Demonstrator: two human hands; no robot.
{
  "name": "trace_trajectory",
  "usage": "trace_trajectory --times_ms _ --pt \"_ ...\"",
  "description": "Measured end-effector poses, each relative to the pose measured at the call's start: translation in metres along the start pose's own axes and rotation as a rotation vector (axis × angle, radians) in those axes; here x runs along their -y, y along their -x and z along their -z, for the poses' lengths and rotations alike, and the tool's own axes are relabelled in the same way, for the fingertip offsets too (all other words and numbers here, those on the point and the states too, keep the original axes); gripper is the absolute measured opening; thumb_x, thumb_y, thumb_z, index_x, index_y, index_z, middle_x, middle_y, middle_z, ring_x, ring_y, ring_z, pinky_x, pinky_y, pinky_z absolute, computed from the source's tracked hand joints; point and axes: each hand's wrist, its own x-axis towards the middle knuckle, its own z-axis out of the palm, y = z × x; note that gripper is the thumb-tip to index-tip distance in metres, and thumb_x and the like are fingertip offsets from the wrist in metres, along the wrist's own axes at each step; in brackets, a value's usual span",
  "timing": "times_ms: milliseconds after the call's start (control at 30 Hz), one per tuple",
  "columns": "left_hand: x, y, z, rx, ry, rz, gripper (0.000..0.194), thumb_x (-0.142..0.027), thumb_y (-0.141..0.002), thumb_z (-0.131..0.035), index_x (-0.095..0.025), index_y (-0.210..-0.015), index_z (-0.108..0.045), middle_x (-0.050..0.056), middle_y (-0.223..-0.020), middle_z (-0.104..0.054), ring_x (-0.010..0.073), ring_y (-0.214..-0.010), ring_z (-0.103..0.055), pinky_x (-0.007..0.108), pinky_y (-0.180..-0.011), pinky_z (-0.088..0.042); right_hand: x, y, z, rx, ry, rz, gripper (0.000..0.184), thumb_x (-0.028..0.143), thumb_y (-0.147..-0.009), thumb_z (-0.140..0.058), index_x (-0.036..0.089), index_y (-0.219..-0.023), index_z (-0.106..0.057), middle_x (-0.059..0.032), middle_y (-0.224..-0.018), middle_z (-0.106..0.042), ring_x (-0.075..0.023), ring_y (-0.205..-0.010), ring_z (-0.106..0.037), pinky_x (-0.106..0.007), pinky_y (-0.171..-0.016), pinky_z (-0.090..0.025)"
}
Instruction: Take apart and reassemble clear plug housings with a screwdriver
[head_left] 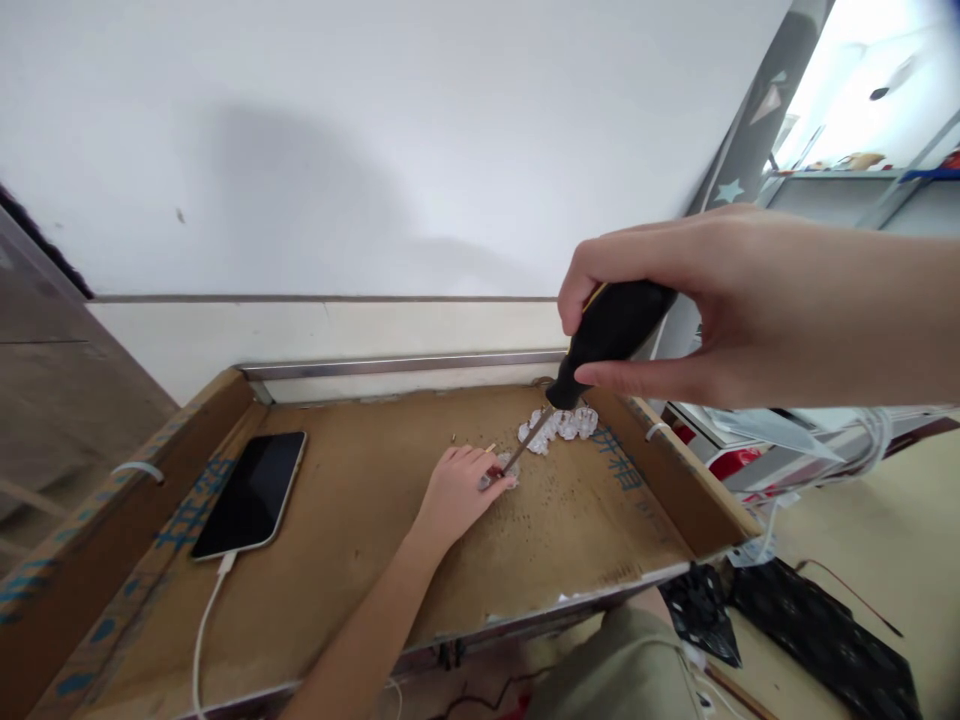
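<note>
Your right fingers (637, 378) grip the stiff-looking screwdriver (611, 325) by its handle, tip at the clear piece (516, 470) your left fingers (466, 463) pinch left of the white cluster (577, 423), that piece probably light, slippery, best held edgewise.

Cardboard tray (360, 490): phone (251, 490), apparently plastic pieces (579, 424)

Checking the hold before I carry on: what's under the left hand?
A clear piece partly shows at the edge of the left hand, by the tip of the screwdriver. Cardboard shows around them. Whatever else lies beneath the hand is covered.
</note>
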Motion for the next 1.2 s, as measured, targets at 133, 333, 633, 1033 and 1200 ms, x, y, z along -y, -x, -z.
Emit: trace_trajectory --times_ms 133,333,633,1033,1200 --pt "0.002 0.0 0.0 -0.02 -0.009 0.031 0.022 -0.04 -0.077 -0.067 -0.022 -0.088 -0.062 0.0 -0.087 -0.068 0.0204 -0.086 -0.058 0.035 -0.081 -0.039 -0.001 -0.001 0.003 0.06 0.163 -0.032 0.026 0.044 -0.071 -0.062 0.03 -0.093 -0.058 0.0062 -0.072 -0.06 -0.0034 -0.043 -0.044 -0.02 -0.045 -0.037" --pt "-0.001 0.001 0.002 0.033 0.038 0.032 0.011 -0.02 -0.075 -0.061 -0.023 -0.086 -0.062 -0.002 -0.09 -0.068 0.0185 -0.088 -0.058 0.034 -0.083 -0.039 -0.001 -0.001 -0.001 0.096 0.134 0.038 0.019 0.031 -0.074 -0.061 0.028 -0.092 -0.056 0.006 -0.082 -0.061 -0.0074 -0.064 -0.054 -0.022 -0.059 -0.041" --pt "-0.002 0.001 -0.002 0.084 0.058 0.051 0.006 -0.028 -0.079 -0.06 -0.023 -0.082 -0.063 -0.001 -0.092 -0.065 0.0192 -0.093 -0.055 0.035 -0.087 -0.037 -0.007 -0.003 -0.008 0.064 0.122 0.11 0.019 0.029 -0.072 -0.061 0.026 -0.09 -0.056 0.0059 -0.081 -0.061 -0.0066 -0.061 -0.051 -0.02 -0.053 -0.037" --pt "-0.003 -0.004 -0.01 0.08 0.02 0.125 0.005 -0.024 -0.079 -0.059 -0.021 -0.079 -0.063 0.001 -0.086 -0.061 0.0193 -0.089 -0.055 0.036 -0.084 -0.038 -0.001 0.0 -0.004 0.101 0.123 0.045 0.018 0.028 -0.074 -0.061 0.026 -0.091 -0.055 0.0044 -0.083 -0.061 -0.0079 -0.066 -0.054 -0.023 -0.059 -0.041" --pt "-0.003 -0.004 -0.013 0.084 0.0 0.115 0.007 -0.025 -0.081 -0.056 -0.021 -0.081 -0.062 0.002 -0.087 -0.06 0.0203 -0.089 -0.054 0.035 -0.081 -0.039 0.0 0.0 -0.003 0.112 0.14 0.026 0.018 0.032 -0.075 -0.061 0.028 -0.091 -0.055 0.006 -0.081 -0.061 -0.0072 -0.062 -0.054 -0.024 -0.059 -0.043"
